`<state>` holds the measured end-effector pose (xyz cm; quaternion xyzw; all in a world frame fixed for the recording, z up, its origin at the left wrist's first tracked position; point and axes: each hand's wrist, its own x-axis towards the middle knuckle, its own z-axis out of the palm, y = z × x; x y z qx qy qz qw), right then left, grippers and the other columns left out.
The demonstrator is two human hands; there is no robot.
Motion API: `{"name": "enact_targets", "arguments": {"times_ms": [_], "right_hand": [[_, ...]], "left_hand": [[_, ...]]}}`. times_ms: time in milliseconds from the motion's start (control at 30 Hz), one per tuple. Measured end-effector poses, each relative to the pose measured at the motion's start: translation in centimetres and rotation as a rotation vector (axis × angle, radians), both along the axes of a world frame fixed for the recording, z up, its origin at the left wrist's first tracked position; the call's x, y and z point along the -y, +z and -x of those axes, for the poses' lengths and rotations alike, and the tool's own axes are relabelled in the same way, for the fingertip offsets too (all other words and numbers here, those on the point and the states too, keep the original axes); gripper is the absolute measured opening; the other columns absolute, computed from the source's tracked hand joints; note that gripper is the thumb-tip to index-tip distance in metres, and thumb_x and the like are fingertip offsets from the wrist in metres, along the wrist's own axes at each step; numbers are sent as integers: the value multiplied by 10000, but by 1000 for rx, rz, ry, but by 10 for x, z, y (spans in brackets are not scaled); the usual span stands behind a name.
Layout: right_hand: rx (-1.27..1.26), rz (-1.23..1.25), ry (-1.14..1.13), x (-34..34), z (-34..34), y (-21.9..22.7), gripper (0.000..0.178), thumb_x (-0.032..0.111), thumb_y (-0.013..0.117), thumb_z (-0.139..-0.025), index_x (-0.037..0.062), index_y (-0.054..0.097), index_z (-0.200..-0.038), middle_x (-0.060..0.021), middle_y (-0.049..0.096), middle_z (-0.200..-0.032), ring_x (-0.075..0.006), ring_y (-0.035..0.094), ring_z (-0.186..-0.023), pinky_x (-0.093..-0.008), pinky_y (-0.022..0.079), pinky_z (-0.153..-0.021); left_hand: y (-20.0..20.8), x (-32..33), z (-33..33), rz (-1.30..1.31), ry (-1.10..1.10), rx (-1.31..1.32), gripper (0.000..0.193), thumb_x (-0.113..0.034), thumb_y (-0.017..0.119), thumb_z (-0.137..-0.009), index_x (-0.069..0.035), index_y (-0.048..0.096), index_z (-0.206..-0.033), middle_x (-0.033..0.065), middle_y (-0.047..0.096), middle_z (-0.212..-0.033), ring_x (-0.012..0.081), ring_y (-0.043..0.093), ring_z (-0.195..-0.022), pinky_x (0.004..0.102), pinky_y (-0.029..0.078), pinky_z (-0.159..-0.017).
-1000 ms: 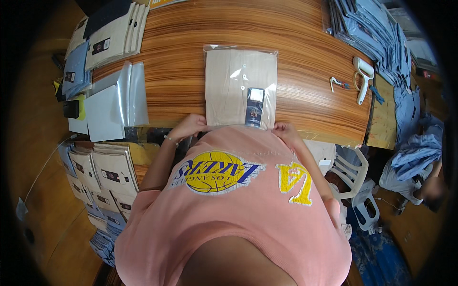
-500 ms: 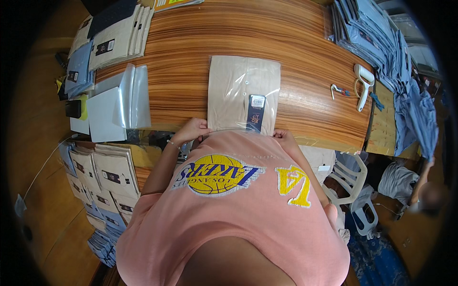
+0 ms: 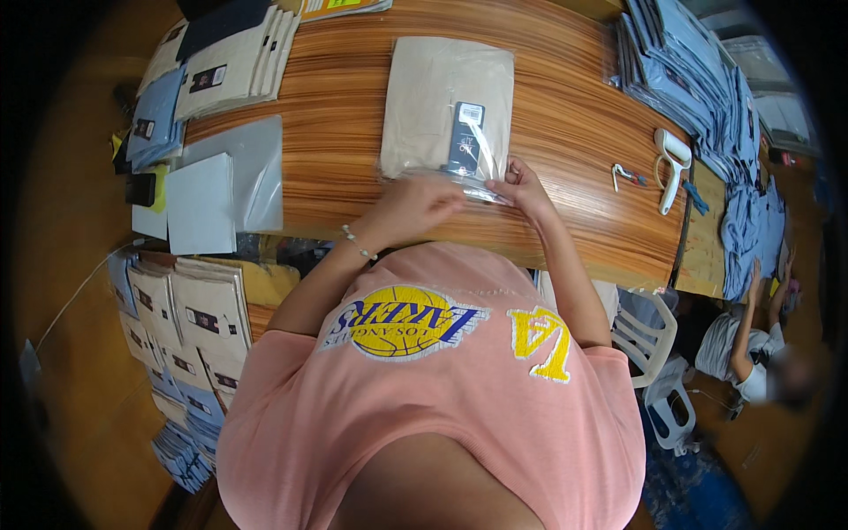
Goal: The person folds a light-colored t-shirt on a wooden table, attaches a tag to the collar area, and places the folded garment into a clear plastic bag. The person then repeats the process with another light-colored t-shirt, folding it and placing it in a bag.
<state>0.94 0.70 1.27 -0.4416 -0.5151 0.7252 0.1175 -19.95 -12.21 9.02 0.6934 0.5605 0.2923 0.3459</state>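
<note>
A folded beige shirt [image 3: 422,102] lies on the table in a clear plastic bag, with a dark tag [image 3: 465,152] near its lower right. The bag's mouth [image 3: 484,192] faces me, its loose film creased and shiny. My right hand [image 3: 523,187] is closed on the film at the near right corner. Over the bag's near edge is my left hand [image 3: 422,203], its fingers smeared by motion and pointing right. Whether it touches the film I cannot tell.
Flat clear bags [image 3: 261,168] and a white board [image 3: 201,205] lie at left, below stacked beige shirts [image 3: 231,75]. At right are a lint roller [image 3: 673,168], small snips [image 3: 629,176] and piled blue shirts [image 3: 685,75]. Another person [image 3: 738,349] is at far right.
The bagged shirt has slid away from me across the table. Both hands have come forward from its near corners; the left has swung right, over the bag's near edge.
</note>
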Motion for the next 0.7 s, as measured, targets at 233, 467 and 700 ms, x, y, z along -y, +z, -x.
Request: {"name": "enact_targets", "arguments": {"times_ms": [233, 467, 700], "right_hand": [[338, -1354, 241, 42, 20, 42, 497, 262, 745, -690, 72, 545, -1103, -77, 582, -894, -268, 531, -876, -395, 381, -770], [241, -1275, 220, 43, 22, 56, 189, 71, 654, -693, 118, 646, -876, -27, 582, -836, -224, 530, -821, -368, 340, -726], [77, -1448, 187, 46, 13, 62, 187, 44, 654, -660, 110, 613, -830, -18, 553, -833, -215, 523, -830, -361, 349, -741]], "left_hand": [[-22, 36, -15, 326, -158, 156, 235, -208, 568, -847, -28, 661, -966, 160, 652, -897, 294, 626, -824, 367, 482, -735], [-49, 39, -43, -42, -86, -200, 529, -262, 590, -856, -12, 429, -1293, 215, 312, -1408, 349, 278, -1321, 414, 265, -1068], [-72, 19, -56, -202, 69, -471, 707, -342, 627, -809, 17, 351, -1351, 219, 286, -1428, 352, 205, -1363, 475, 188, -1103]]}}
